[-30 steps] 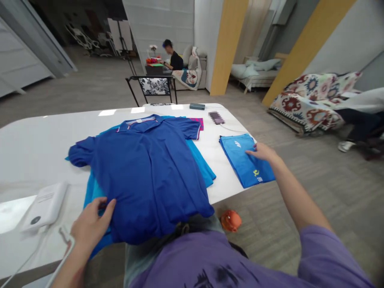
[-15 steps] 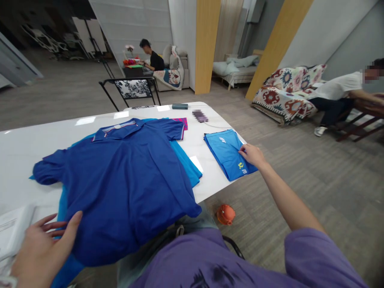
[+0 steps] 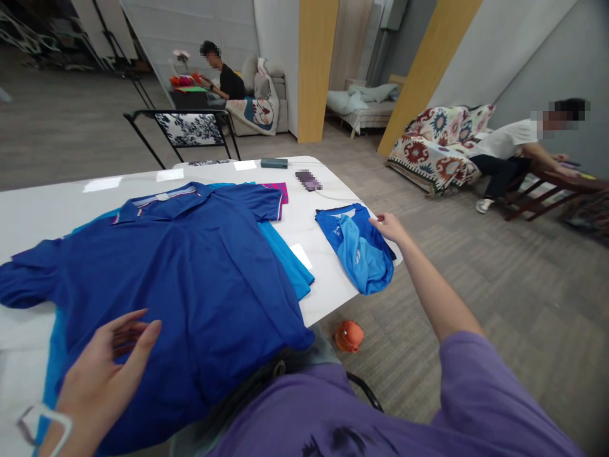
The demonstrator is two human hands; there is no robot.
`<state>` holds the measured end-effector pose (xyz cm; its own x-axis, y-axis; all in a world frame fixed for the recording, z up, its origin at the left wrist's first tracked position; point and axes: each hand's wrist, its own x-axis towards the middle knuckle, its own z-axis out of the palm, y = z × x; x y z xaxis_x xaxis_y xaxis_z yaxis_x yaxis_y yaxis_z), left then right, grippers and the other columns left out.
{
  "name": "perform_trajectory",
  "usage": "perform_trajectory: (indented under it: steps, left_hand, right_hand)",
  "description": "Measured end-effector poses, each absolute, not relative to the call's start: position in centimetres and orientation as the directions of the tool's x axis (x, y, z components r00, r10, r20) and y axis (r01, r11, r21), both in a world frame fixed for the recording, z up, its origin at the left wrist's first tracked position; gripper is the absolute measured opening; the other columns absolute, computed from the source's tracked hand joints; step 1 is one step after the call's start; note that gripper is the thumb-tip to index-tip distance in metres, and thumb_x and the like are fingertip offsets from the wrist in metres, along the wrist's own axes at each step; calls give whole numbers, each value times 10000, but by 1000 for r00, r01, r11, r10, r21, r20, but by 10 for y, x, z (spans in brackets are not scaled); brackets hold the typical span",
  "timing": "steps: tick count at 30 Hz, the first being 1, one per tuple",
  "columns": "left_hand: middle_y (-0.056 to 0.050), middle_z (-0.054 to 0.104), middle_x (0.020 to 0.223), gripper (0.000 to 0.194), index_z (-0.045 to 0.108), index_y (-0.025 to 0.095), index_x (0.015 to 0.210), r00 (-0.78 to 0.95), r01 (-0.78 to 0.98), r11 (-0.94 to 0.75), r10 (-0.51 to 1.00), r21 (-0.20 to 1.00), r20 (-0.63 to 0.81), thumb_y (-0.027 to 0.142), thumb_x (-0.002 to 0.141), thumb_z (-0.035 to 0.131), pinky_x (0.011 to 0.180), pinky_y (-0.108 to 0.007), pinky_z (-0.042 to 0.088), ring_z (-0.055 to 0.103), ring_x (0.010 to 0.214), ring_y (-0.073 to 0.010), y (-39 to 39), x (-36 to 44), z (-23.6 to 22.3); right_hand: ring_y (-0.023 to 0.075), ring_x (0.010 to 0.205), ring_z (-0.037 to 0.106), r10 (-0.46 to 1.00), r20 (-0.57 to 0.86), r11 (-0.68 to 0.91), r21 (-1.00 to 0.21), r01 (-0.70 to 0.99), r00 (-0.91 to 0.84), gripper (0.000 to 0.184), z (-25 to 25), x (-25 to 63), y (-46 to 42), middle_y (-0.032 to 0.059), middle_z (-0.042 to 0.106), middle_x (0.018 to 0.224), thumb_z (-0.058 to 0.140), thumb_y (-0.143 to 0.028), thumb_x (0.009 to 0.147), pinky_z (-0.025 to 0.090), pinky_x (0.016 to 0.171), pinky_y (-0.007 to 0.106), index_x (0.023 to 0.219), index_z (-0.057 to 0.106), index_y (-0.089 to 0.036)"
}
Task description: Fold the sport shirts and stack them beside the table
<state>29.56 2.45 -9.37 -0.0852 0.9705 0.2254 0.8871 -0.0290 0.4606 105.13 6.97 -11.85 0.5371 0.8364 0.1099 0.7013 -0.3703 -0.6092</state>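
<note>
A dark blue polo shirt (image 3: 190, 279) lies spread on the table, collar at the far side, its hem over the near edge. Light blue cloth (image 3: 290, 266) shows beneath it, with a bit of pink cloth (image 3: 278, 190) at the far right. Over the polo's lower left hovers my left hand (image 3: 107, 368), fingers spread and holding nothing. My right hand (image 3: 392, 230) is beside the right edge of a stack of folded blue shirts (image 3: 328, 222); its fingers look loose, with no cloth visibly gripped. On that stack a light blue shirt (image 3: 364, 260) lies rumpled, bunched toward the near edge.
On the white table (image 3: 328, 292) are a dark grey box-like object (image 3: 274, 163) and a blurred phone-like object (image 3: 308, 180) with a cable. An orange object (image 3: 349, 335) is below the table edge. A chair (image 3: 190, 130) stands beyond; two people sit farther off.
The light blue shirt on the stack went from flat to rumpled, uncovering darker blue cloth. My left hand moved right, over the polo. My right hand came off the top shirt to the stack's edge.
</note>
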Motion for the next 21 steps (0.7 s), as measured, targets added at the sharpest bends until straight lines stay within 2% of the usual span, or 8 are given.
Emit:
perform_trajectory:
  steps: [4, 8, 10, 12, 13, 15, 18, 21]
  left_hand:
    - [20, 824, 1194, 625, 675, 427, 1417, 72, 772, -157, 984, 616, 161, 835, 944, 687, 777, -400, 672, 820, 1113, -325, 8, 346, -75]
    - [-48, 813, 1243, 666, 685, 333, 1464, 192, 710, -252, 968, 658, 164, 788, 978, 704, 929, -443, 676, 805, 1122, -329, 6, 380, -66]
    - [-79, 809, 1260, 691, 679, 294, 1488, 225, 700, -263, 964, 664, 144, 782, 1000, 684, 884, -419, 674, 799, 1137, -331, 7, 390, -64]
    - [-84, 810, 1261, 700, 681, 284, 1495, 248, 692, -269, 960, 670, 129, 785, 1007, 675, 844, -394, 674, 801, 1131, -326, 9, 398, -63]
    - [-81, 812, 1257, 697, 687, 283, 1489, 259, 687, -276, 957, 672, 128, 787, 1007, 676, 850, -392, 677, 804, 1123, -322, 9, 401, -63]
    - [-76, 815, 1245, 683, 705, 279, 1466, 282, 678, -295, 950, 673, 133, 788, 1010, 677, 885, -404, 683, 808, 1111, -315, 11, 407, -64]
    - [-74, 813, 1243, 654, 719, 273, 1439, 317, 673, -324, 938, 664, 137, 779, 1028, 668, 958, -432, 676, 808, 1103, -303, 13, 415, -66]
    - [-76, 811, 1245, 635, 727, 271, 1428, 339, 668, -336, 932, 664, 130, 770, 1042, 655, 943, -425, 671, 803, 1100, -296, 14, 420, -66]
  right_hand:
    - [399, 1483, 615, 848, 95, -424, -466, 777, 521, 746, -120, 1038, 118, 255, 625, 1556, 831, -637, 964, 498, 1293, 503, 1499, 683, -139]
    - [402, 1483, 584, 946, 200, -158, -403, 902, 255, 702, -124, 1007, 101, 196, 604, 1565, 804, -661, 979, 461, 1320, 546, 1529, 711, -235]
    - [397, 1442, 612, 993, 110, 19, -426, 905, 31, 654, -127, 997, 83, 146, 657, 1515, 827, -734, 940, 463, 1315, 556, 1418, 790, -289]
    - [368, 1409, 648, 983, 21, 163, -538, 827, -180, 630, -128, 997, 70, 104, 704, 1480, 790, -811, 938, 492, 1295, 510, 1317, 836, -310]
    - [344, 1382, 672, 976, 20, 186, -599, 779, -217, 625, -128, 1000, 68, 94, 721, 1471, 743, -821, 969, 516, 1273, 476, 1310, 837, -306]
    - [317, 1317, 712, 996, 82, 82, -649, 756, -38, 640, -126, 1012, 74, 120, 733, 1474, 637, -789, 1047, 551, 1233, 446, 1376, 803, -266]
    - [366, 1373, 692, 861, 145, -327, -576, 749, 487, 781, -119, 1030, 103, 253, 663, 1561, 604, -768, 1063, 537, 1248, 493, 1507, 705, -134]
    - [424, 1483, 639, 758, 38, -565, -462, 684, 651, 829, -110, 1037, 140, 333, 637, 1577, 583, -775, 1073, 522, 1261, 531, 1486, 709, -67]
